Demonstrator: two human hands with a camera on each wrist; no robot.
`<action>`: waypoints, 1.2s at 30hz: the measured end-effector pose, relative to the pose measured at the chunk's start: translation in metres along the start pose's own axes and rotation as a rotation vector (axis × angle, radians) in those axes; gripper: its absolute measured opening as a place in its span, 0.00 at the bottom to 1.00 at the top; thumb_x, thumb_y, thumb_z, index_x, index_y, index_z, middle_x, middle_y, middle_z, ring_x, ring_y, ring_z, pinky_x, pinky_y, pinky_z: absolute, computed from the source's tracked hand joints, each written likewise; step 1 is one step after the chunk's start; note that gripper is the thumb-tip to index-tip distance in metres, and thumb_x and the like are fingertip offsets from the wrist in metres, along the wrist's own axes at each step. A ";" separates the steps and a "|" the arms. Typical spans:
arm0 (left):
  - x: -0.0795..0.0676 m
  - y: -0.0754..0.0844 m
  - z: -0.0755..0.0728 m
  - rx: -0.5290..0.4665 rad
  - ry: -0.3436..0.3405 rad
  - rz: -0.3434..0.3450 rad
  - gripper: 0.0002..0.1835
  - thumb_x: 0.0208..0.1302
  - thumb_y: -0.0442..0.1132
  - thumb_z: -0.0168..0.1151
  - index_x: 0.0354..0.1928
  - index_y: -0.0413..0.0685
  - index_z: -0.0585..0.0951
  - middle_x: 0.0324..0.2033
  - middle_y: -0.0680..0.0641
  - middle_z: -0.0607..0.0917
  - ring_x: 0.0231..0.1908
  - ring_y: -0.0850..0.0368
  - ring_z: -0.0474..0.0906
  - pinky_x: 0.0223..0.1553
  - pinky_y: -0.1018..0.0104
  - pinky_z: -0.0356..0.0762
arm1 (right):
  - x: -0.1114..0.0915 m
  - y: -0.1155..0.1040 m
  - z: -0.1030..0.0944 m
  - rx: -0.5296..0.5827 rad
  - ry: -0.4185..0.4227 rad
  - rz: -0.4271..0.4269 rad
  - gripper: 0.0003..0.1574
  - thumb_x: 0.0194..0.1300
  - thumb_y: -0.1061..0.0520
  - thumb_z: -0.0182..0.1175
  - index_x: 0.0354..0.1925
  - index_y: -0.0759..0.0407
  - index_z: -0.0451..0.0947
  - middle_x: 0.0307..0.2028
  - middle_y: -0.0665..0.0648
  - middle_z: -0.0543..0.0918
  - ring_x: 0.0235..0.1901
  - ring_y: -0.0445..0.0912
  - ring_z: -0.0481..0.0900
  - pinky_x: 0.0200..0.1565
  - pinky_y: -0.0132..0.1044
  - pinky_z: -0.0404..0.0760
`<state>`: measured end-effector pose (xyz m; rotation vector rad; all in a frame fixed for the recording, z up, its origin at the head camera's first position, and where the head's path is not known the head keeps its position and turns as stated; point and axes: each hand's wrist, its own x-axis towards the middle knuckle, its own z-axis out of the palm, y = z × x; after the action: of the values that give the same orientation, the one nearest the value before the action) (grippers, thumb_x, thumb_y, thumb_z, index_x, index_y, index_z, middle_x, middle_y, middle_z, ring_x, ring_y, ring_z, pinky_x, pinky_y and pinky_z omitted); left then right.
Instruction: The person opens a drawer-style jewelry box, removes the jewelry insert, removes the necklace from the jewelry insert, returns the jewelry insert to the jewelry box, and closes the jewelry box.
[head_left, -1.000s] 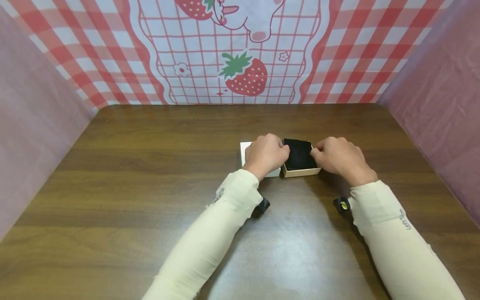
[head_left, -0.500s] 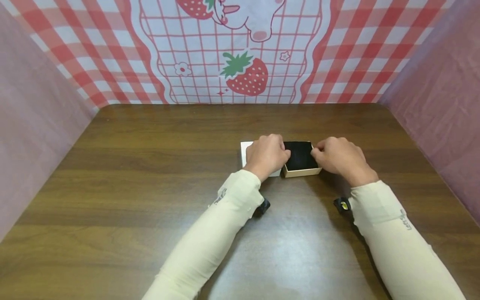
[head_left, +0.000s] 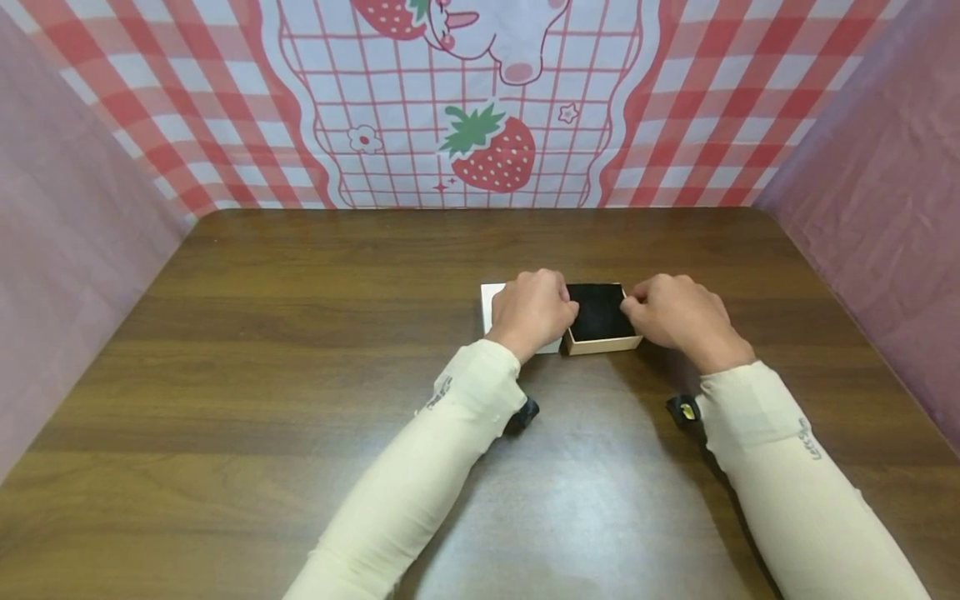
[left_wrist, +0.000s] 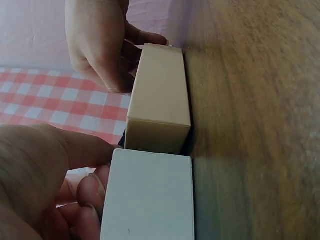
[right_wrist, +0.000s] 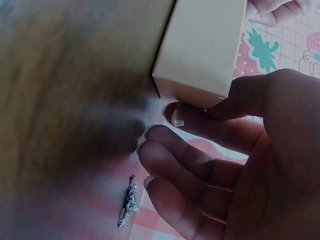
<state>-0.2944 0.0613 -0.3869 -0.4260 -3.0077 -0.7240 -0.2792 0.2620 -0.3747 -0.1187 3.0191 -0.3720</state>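
Observation:
An open tan box (head_left: pixel 603 345) stands near the table's middle, with a soft black insert (head_left: pixel 600 312) lying flat inside it. Close on its left is a white box or lid (head_left: pixel 489 293), mostly covered by my left hand (head_left: pixel 531 307). The left thumb reaches over to the insert's left edge, and the other fingers curl behind the white piece in the left wrist view. My right hand (head_left: pixel 675 310) pinches the tan box's right wall between thumb and forefinger. In the right wrist view, the other right fingers (right_wrist: pixel 185 170) hang loosely bent below the box corner.
The brown wood-grain table (head_left: pixel 300 375) ends at a red-and-white strawberry cloth (head_left: pixel 487 125) behind. Pink cloth walls (head_left: pixel 870 192) rise on both sides. A small dark camera (head_left: pixel 682 410) sits under the right wrist, another under the left.
The black insert's back-left corner stood raised at the left hand a second ago; it has settled flat within the tan box. Both hands have stayed nearly in place.

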 end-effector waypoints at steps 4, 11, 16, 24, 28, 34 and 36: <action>0.000 0.001 0.003 0.030 0.014 0.010 0.08 0.65 0.51 0.65 0.29 0.62 0.81 0.26 0.59 0.81 0.29 0.58 0.78 0.25 0.60 0.73 | 0.000 0.001 0.001 -0.007 0.006 0.002 0.29 0.72 0.46 0.53 0.60 0.64 0.79 0.51 0.69 0.82 0.39 0.59 0.78 0.38 0.60 0.76; -0.001 0.001 0.006 0.052 0.024 0.024 0.07 0.64 0.53 0.67 0.36 0.61 0.82 0.32 0.57 0.85 0.32 0.56 0.80 0.29 0.59 0.73 | 0.000 0.001 0.002 -0.017 0.017 0.000 0.28 0.72 0.45 0.53 0.57 0.61 0.82 0.47 0.67 0.83 0.37 0.59 0.79 0.35 0.60 0.76; -0.002 0.001 0.006 0.056 0.019 0.027 0.14 0.64 0.54 0.67 0.50 0.62 0.84 0.43 0.55 0.87 0.36 0.54 0.82 0.33 0.58 0.74 | 0.001 0.000 0.002 -0.007 0.016 -0.008 0.24 0.72 0.45 0.53 0.50 0.59 0.85 0.38 0.61 0.83 0.32 0.56 0.76 0.30 0.54 0.74; -0.002 0.005 0.005 0.118 -0.016 0.033 0.18 0.67 0.57 0.63 0.57 0.69 0.84 0.50 0.58 0.86 0.41 0.55 0.82 0.34 0.57 0.75 | 0.001 -0.002 0.000 0.004 0.016 -0.008 0.22 0.71 0.47 0.53 0.48 0.60 0.85 0.32 0.59 0.82 0.30 0.55 0.75 0.28 0.51 0.73; -0.004 0.006 0.006 0.147 -0.020 0.050 0.18 0.68 0.58 0.60 0.58 0.72 0.84 0.51 0.58 0.86 0.40 0.54 0.82 0.32 0.57 0.74 | 0.001 -0.002 -0.001 0.009 0.011 -0.006 0.23 0.71 0.47 0.53 0.49 0.61 0.85 0.32 0.59 0.82 0.29 0.54 0.75 0.28 0.49 0.73; -0.006 0.008 0.008 0.173 -0.006 0.090 0.15 0.69 0.56 0.58 0.55 0.74 0.85 0.48 0.57 0.87 0.37 0.53 0.82 0.29 0.57 0.72 | -0.001 -0.002 0.000 0.024 -0.006 0.001 0.23 0.72 0.47 0.53 0.50 0.62 0.84 0.32 0.59 0.82 0.29 0.54 0.75 0.27 0.47 0.73; -0.006 0.008 0.008 0.180 -0.004 0.098 0.15 0.69 0.55 0.57 0.54 0.75 0.86 0.46 0.57 0.87 0.36 0.53 0.82 0.28 0.56 0.72 | -0.001 -0.002 0.000 0.025 -0.005 0.000 0.23 0.72 0.47 0.53 0.50 0.62 0.84 0.31 0.59 0.81 0.29 0.54 0.75 0.27 0.47 0.73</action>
<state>-0.2858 0.0706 -0.3910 -0.5618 -2.9961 -0.4412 -0.2777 0.2605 -0.3739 -0.1169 3.0082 -0.4082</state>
